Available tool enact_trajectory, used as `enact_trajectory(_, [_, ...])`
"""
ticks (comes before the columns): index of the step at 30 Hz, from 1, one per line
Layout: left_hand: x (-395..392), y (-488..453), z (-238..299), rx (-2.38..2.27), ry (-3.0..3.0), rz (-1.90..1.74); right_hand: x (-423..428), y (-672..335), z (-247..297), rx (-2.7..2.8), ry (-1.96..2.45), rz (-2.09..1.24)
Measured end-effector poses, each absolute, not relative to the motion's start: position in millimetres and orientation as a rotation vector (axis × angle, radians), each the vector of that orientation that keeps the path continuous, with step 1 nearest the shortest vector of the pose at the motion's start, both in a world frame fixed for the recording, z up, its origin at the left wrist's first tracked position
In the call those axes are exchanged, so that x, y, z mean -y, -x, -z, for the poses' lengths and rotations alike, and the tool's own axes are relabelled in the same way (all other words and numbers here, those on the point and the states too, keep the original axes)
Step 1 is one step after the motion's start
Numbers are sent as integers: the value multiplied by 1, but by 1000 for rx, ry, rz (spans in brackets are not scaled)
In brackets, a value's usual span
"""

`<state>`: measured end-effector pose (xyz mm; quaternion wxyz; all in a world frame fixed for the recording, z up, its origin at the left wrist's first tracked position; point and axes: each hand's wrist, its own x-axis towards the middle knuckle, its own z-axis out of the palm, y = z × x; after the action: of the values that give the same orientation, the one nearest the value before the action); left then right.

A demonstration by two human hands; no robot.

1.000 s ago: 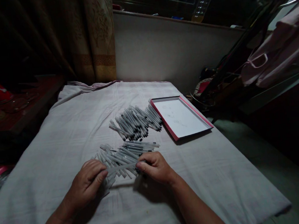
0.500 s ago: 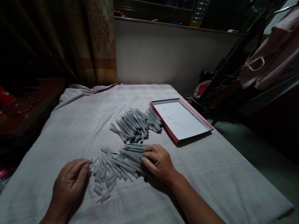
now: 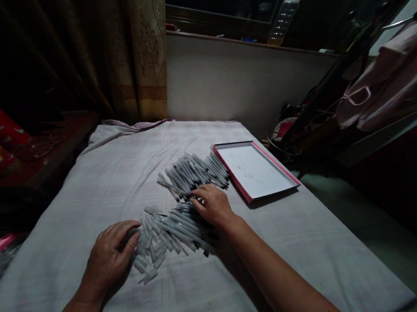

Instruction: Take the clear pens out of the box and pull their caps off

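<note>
Clear pen caps (image 3: 153,246) lie loose in a pile beside a heap of pens (image 3: 186,228) with clear barrels and dark ends. My left hand (image 3: 109,255) is at the left edge of the caps, its thumb and fingers curved with a gap between them and nothing visible in it. Over the far right end of the near pens, my right hand (image 3: 214,206) has thumb and fingertips drawn together. Whatever they hold is too small or hidden to make out. Just beyond those fingertips is a second heap of similar pens (image 3: 184,173).
A shallow red-rimmed box lid (image 3: 250,199) with a white inside lies right of the far pens. Pale checked cloth (image 3: 296,246) covers the table. At left, a side table (image 3: 50,162) bears red packages. A bottle (image 3: 285,19) stands on the window sill.
My right hand has moved away from me, from the near pens toward the far heap. My left hand has shifted right to the caps; the cap piece at its fingertips no longer shows.
</note>
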<state>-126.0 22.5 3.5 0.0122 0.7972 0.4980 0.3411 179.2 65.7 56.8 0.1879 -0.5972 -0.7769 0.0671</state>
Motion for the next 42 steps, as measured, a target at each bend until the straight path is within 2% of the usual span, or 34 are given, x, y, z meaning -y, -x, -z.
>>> enact_trajectory(9, [-22, 123, -5, -1646, -2390, -1050, -99, -134, -73, 2472, 1891, -72])
enact_trajectory(19, [-21, 123, -1, -1665, -2382, -1070, -103, -138, -80, 2345, 1972, -112])
enact_trajectory(23, [-17, 114, -8, -1704, -2436, -1212, -73, -153, -86, 2251, 1880, -340])
enact_trajectory(26, [-13, 103, -16, -1690, -2505, -1274, -42, -163, -79, 2197, 1653, -594])
enact_trajectory(29, [-10, 93, -20, -1465, -2663, -1187, -20, -169, -63, 2006, 1403, -846])
enact_trajectory(33, [-6, 87, -21, -1273, -2709, -1099, -12, -174, -39, 1605, 1284, -1121])
enact_trajectory(37, [-4, 86, -23, -1300, -2700, -1122, -15, -181, -27, 1295, 1308, -1244])
enact_trajectory(42, [-6, 84, -27, -1270, -2746, -1124, -16, -186, -28, 1251, 1345, -1265])
